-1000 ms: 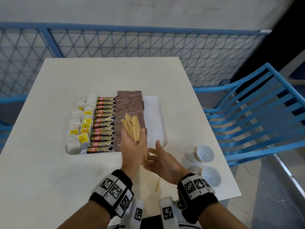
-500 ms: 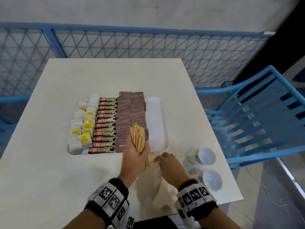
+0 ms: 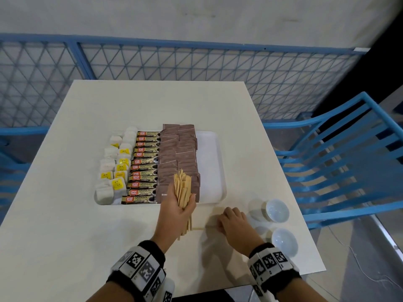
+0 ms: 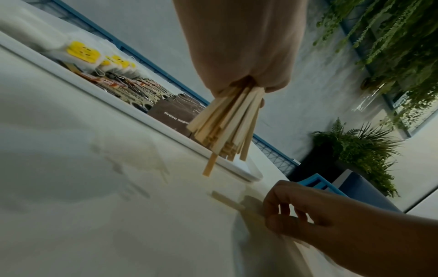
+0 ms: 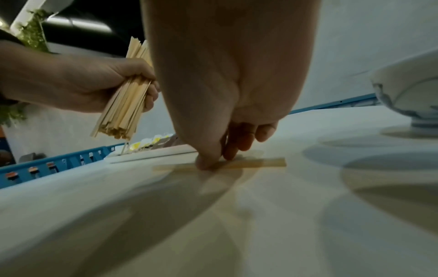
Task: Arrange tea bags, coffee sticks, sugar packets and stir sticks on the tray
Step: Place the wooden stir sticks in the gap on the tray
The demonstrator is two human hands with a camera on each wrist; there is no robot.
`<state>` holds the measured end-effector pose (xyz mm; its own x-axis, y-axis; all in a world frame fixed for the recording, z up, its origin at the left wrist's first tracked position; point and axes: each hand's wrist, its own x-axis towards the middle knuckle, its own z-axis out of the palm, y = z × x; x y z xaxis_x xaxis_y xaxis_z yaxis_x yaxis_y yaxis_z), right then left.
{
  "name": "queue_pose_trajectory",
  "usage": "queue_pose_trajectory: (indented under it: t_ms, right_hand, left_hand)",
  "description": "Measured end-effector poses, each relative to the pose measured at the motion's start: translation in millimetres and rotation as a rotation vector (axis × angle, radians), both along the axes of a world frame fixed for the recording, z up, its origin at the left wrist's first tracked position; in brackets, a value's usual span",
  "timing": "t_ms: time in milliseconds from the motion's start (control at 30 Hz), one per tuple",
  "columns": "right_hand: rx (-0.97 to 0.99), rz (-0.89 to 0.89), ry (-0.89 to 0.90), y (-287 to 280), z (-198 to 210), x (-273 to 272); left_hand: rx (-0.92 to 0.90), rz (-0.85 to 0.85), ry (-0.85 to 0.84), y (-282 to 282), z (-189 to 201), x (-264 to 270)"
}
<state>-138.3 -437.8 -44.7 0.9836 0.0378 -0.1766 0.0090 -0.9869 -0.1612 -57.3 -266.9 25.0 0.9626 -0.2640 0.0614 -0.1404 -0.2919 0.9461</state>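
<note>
A white tray [image 3: 214,166] holds rows of tea bags [image 3: 113,168], coffee sticks [image 3: 144,168] and brown sugar packets [image 3: 178,153]; its right strip is bare. My left hand [image 3: 181,203] grips a bundle of wooden stir sticks [image 3: 182,188] upright just above the tray's near edge; the bundle [image 4: 227,127] fans out below the fist. My right hand [image 3: 224,221] is palm down on the table in front of the tray. Its thumb and fingers [image 5: 218,157] pinch a loose stir stick [image 5: 260,162] lying flat on the table.
Two white bowls [image 3: 277,210] [image 3: 284,240] stand close to the right of my right hand, near the table's right edge. A blue chair [image 3: 340,162] stands beside the table on the right. A blue mesh fence [image 3: 196,68] runs behind the table.
My right hand turned from palm up under the bundle to palm down on the table, onto the loose stick. The left hand kept its grip on the bundle and barely moved.
</note>
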Motion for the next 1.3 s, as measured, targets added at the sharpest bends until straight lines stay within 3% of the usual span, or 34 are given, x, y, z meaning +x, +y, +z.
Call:
queue_pose_trajectory:
  t_ms: [67, 200, 333, 567, 733, 833, 1000, 1067, 1300]
  right_hand:
    - [0.163, -0.093, 0.066, 1, 4, 1]
    - [0.736, -0.423, 0.039, 10, 32, 13]
    - [1.141, -0.496, -0.028, 25, 59, 27]
    - [1.227, -0.395, -0.053, 49, 70, 38]
    - [1.308, -0.461, -0.054, 52, 63, 37]
    - [1.361, -0.574, 0.125, 52, 57, 37]
    - [1.521, -0.558, 0.502, 62, 60, 40]
    - [1.603, -0.601, 0.554, 68, 64, 45]
    - [1.822, -0.655, 0.562, 66, 73, 60]
  left_hand:
    - [-0.005, -0.002, 0.034, 2, -1, 1]
    - [-0.028, 0.023, 0.103, 4, 1, 5]
    - [-0.085, 0.062, 0.14, -1, 8, 6]
    - [-0.183, 0.026, 0.132, -8, 20, 3]
    - [-0.186, 0.109, 0.131, -4, 21, 4]
    - [-0.218, 0.139, 0.16, -1, 20, 7]
    - [-0.268, 0.16, 0.189, -3, 25, 12]
    - [-0.306, 0.157, 0.175, -5, 28, 11]
    - [-0.174, 0.058, -0.058, -13, 27, -3]
